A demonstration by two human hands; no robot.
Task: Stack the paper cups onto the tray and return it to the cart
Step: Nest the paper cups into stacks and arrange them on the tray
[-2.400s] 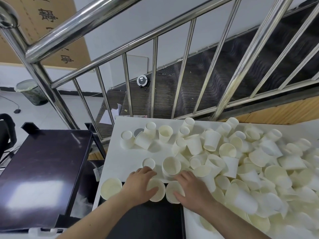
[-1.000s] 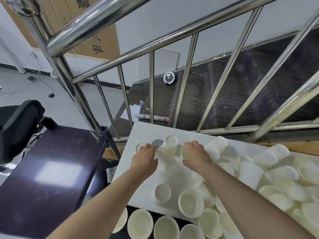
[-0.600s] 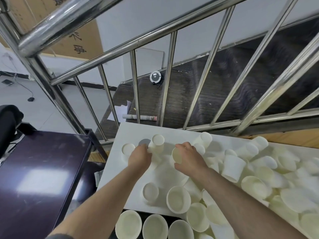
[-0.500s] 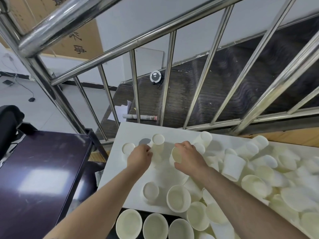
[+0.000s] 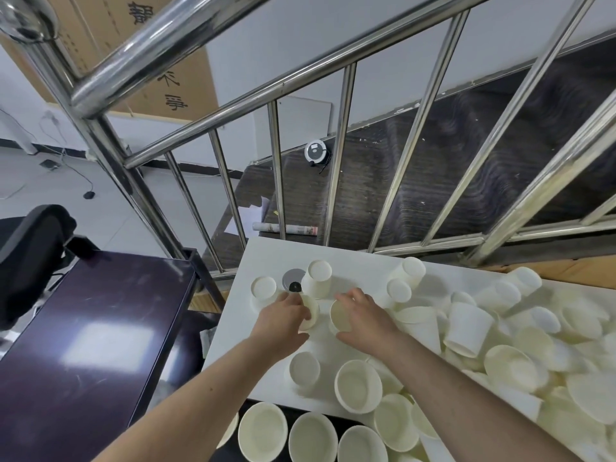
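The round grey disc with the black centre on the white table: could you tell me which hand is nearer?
Left. The left hand lies just below the disc; the right hand is farther right.

Two bare forearms enter from bottom edge, no sleeves visible anywhere along them. Left hand (image 5: 285,316) bare: no glove, ring, watch or band at wrist. Right hand (image 5: 365,316) likewise bare, wrist unadorned. Fingernails short where visible on right hand. Forearms uncovered down to frame edge. No other part of person in view.
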